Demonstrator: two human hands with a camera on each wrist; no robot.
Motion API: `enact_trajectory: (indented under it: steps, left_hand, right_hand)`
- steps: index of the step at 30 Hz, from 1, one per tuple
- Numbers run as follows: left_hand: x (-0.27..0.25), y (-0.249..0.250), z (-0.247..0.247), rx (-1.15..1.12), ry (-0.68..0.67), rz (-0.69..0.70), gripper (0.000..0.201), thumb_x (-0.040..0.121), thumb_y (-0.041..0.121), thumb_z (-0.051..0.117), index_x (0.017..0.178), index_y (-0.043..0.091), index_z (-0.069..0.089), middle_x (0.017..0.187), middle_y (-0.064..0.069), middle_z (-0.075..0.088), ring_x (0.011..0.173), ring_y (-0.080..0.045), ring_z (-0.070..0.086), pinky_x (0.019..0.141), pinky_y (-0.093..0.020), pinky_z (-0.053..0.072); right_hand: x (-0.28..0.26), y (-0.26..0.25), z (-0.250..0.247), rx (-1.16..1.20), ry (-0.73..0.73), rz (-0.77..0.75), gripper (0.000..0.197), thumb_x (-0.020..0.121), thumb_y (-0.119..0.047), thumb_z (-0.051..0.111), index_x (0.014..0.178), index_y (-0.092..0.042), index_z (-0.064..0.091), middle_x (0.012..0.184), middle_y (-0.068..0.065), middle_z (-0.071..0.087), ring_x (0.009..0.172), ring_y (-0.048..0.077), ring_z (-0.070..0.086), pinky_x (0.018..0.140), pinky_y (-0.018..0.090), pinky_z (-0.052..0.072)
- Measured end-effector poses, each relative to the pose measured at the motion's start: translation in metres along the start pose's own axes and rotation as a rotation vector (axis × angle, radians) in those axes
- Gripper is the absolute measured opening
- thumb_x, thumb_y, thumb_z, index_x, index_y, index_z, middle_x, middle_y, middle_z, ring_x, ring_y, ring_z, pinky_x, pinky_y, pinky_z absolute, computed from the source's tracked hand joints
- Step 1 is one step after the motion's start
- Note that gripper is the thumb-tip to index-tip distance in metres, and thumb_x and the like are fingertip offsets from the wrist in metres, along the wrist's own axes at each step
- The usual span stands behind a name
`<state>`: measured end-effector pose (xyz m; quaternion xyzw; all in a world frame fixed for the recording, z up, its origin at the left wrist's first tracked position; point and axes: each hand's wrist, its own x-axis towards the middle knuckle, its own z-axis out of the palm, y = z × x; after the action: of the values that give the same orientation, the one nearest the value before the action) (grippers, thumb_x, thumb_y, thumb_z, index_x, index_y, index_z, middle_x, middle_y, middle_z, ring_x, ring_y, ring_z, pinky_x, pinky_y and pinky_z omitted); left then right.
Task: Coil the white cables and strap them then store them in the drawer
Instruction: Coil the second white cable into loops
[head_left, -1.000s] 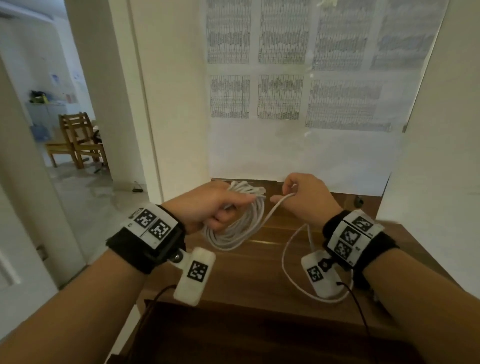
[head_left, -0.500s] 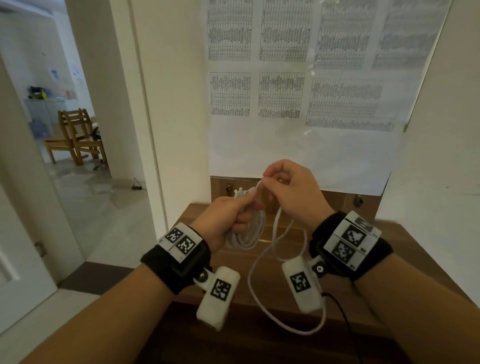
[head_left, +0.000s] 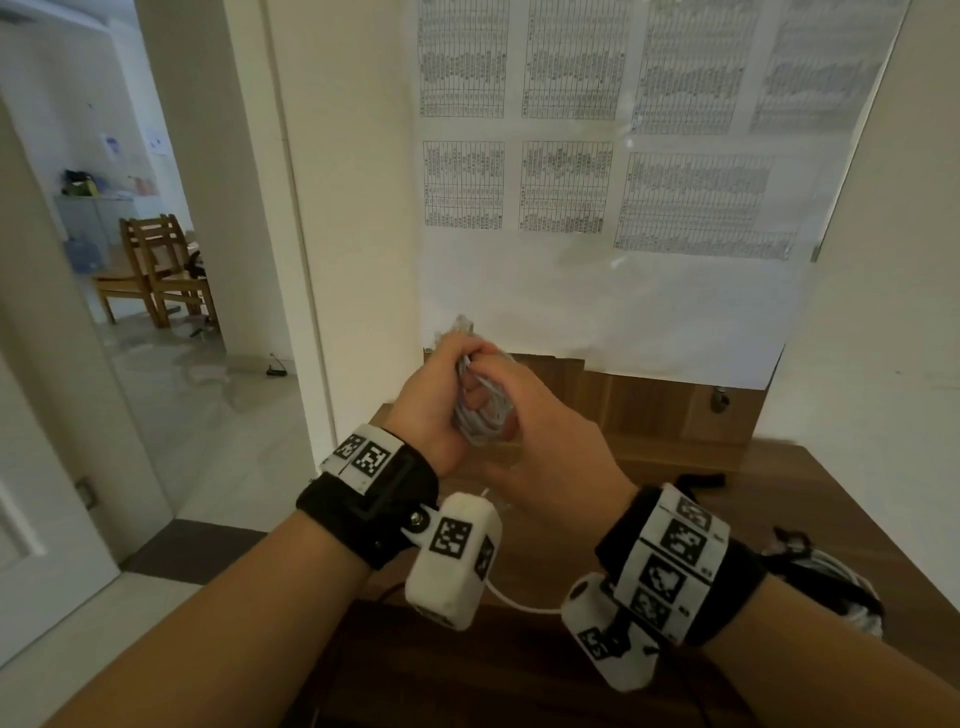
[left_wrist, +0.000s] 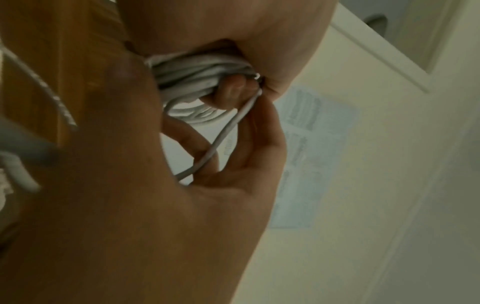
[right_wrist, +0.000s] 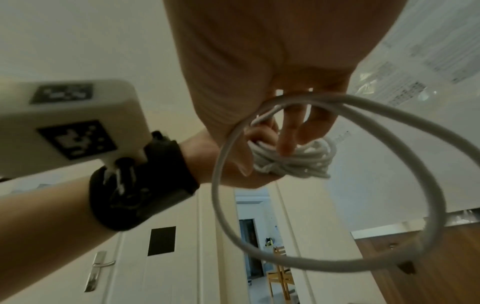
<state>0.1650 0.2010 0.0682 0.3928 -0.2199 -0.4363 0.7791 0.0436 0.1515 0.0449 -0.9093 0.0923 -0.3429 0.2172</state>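
A white cable coil (head_left: 480, 418) hangs bunched between both hands, above the wooden desk (head_left: 675, 525). My left hand (head_left: 441, 395) grips the bundle from the left, and a connector end (head_left: 464, 325) sticks up above it. My right hand (head_left: 514, 400) holds the loose strand against the coil. In the left wrist view the strand (left_wrist: 228, 127) runs across my fingers under the coil (left_wrist: 202, 82). In the right wrist view the remaining strand (right_wrist: 389, 115) forms one wide loop below the coil (right_wrist: 293, 162). Part of that loop (head_left: 519, 605) shows between the wrist cameras.
A black strap (head_left: 698, 480) lies on the desk to the right. Another white bundle with a black band (head_left: 821, 571) sits behind my right wrist. A paper-covered wall (head_left: 597, 291) stands close ahead. An open doorway (head_left: 156, 338) with wooden chairs (head_left: 161, 270) is on the left.
Both hands rose and came together. My right hand brought the loose strand up to the coil, and the hanging loop got shorter.
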Motion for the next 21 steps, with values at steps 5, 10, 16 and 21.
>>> enact_trajectory:
  steps: [5,10,16,21]
  left_hand:
    - [-0.002,0.011,0.007,0.068,0.127,0.177,0.023,0.093,0.022,0.058,0.073,0.012,0.063,0.063,-0.001,0.062,0.055,-0.015,0.06,0.052,-0.025,0.052]
    - [0.0,0.028,0.009,-0.035,0.128,0.297,0.026,0.1,0.017,0.05,0.075,0.012,0.056,0.055,0.002,0.06,0.058,-0.013,0.069,0.055,-0.025,0.055]
    - [-0.004,0.041,0.007,-0.227,-0.155,0.181,0.026,0.101,0.023,0.047,0.075,0.018,0.047,0.046,0.009,0.027,0.039,-0.006,0.028,0.045,-0.017,0.025]
    - [-0.018,0.059,0.01,-0.181,-0.29,0.236,0.027,0.101,0.023,0.044,0.075,0.017,0.046,0.046,0.008,0.028,0.042,-0.007,0.03,0.081,-0.022,0.043]
  right_hand:
    - [-0.01,-0.003,0.004,0.252,0.075,0.034,0.077,0.074,-0.019,0.085,0.129,-0.044,0.038,0.126,-0.013,0.048,0.101,-0.001,0.058,0.081,0.02,0.053]
    - [-0.013,0.012,0.003,0.389,-0.144,0.216,0.053,0.08,-0.011,0.08,0.11,-0.04,0.047,0.081,-0.003,0.068,0.068,0.005,0.064,0.067,0.023,0.054]
    - [-0.006,0.029,0.001,0.125,-0.373,0.183,0.038,0.075,-0.023,0.084,0.102,-0.029,0.058,0.09,-0.007,0.07,0.084,0.006,0.067,0.084,0.032,0.059]
    - [0.011,0.052,-0.014,-0.005,-0.371,0.266,0.023,0.083,-0.041,0.077,0.081,-0.021,0.067,0.078,-0.008,0.066,0.073,0.007,0.062,0.075,0.026,0.055]
